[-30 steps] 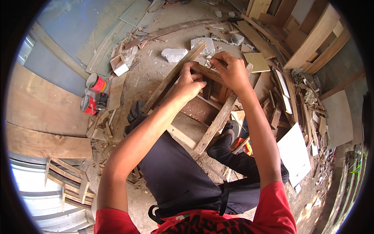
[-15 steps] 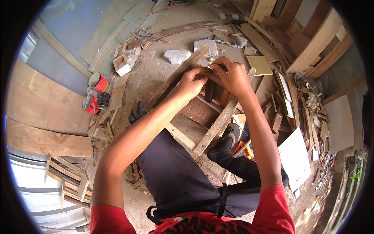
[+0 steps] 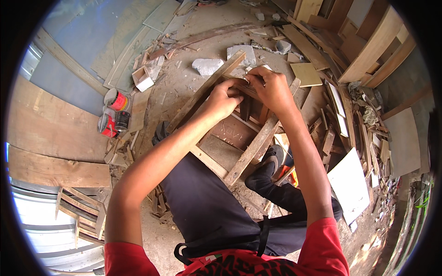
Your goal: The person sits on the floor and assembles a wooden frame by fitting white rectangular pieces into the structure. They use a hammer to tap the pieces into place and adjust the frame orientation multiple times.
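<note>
A rough wooden frame [image 3: 251,151] with two long rails and several crosspieces leans out in front of my bent legs. Both of my hands meet over its far end, close to a brown crosspiece [image 3: 250,90]. The fingers of my left hand [image 3: 223,99] are bent and closed by that crosspiece; what they hold is hidden. Just right of it, my right hand [image 3: 272,88] is closed in a pinch, thumb and forefinger together. A tiny pale bit shows at its fingertips, too small to name.
Pale stone blocks [image 3: 207,66] lie beyond the frame. Red and black cans [image 3: 116,100] stand at the left near a small open box [image 3: 143,80]. Scrap wood [image 3: 328,142] and a white board [image 3: 348,182] lie at the right. A slatted wooden piece [image 3: 83,211] sits lower left.
My hands stay at the far end of the frame with nearly the same grip. The right fingers have shifted slightly to the left, and the whole view has moved a little.
</note>
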`<state>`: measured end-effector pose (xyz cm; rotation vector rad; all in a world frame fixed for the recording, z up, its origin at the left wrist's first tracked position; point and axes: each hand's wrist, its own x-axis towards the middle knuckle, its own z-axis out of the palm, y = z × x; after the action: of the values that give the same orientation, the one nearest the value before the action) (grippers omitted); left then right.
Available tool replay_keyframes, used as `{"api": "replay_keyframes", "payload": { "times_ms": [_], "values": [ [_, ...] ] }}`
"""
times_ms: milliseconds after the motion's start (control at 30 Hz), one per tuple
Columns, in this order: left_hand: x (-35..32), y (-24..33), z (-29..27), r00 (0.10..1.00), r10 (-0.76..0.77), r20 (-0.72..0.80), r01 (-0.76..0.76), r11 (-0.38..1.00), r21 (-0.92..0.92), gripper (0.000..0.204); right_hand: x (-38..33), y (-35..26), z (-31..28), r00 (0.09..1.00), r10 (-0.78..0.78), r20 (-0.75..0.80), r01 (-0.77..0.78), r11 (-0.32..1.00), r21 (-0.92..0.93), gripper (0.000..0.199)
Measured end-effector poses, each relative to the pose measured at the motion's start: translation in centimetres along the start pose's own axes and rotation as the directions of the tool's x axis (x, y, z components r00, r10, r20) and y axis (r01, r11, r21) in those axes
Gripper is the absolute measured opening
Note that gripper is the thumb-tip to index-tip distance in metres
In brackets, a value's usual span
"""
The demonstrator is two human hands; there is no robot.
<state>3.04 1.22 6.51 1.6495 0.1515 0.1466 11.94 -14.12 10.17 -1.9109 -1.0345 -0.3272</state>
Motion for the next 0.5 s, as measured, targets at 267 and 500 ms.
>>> {"api": "replay_keyframes", "payload": {
  "times_ms": [267,500],
  "values": [
    [1.0,1.6,-1.3,0.975,0.221,0.036,-0.194,0.754,0.627,0.049,0.0,0.1,-0.1,0.998,-0.054,0.037,0.054,0.998,-0.011,0.020],
    [2.0,3.1,-2.4,0.899,0.409,0.159,-0.361,0.483,0.798,0.043,0.2,-0.3,-0.2,0.997,-0.059,0.057,0.061,0.998,-0.024,0.021]
  ]
}}
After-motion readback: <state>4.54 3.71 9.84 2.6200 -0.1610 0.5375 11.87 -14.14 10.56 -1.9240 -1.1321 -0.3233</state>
